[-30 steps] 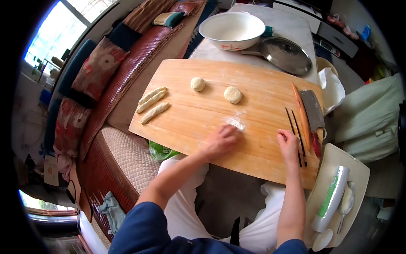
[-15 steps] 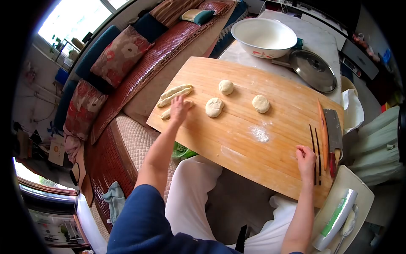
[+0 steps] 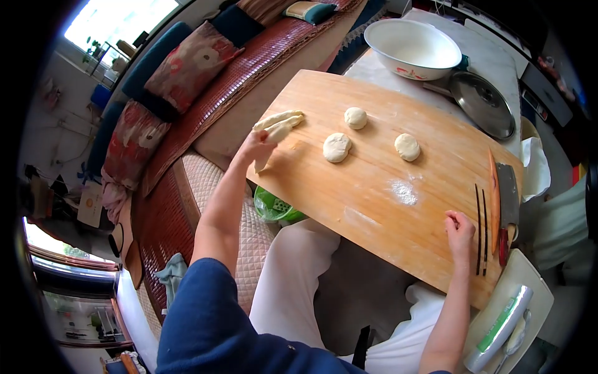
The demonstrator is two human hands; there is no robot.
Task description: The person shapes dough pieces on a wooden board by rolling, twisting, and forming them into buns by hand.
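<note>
- On the left of the wooden board (image 3: pixel 374 181), the left hand (image 3: pixel 259 147) pinches at the dough strips (image 3: pixel 278 118); how many it grips, I cannot tell.
- Right of these, three dough balls (image 3: pixel 337 148) sit apart, with flour (image 3: pixel 403 192) nearer.
- Toward the near right, the right hand (image 3: pixel 460 229) is curled in, just left of two chopsticks (image 3: pixel 478 230), a rolling pin (image 3: pixel 494 202) and a knife (image 3: pixel 509 193).

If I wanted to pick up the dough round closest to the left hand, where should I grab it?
Probably around its outer edge, coming down from above with fingers spread on opposite sides. The dough round is low and rounded, with no handle, and lies on the wooden board apart from the other two rounds, so fingers should fit around it.
</note>
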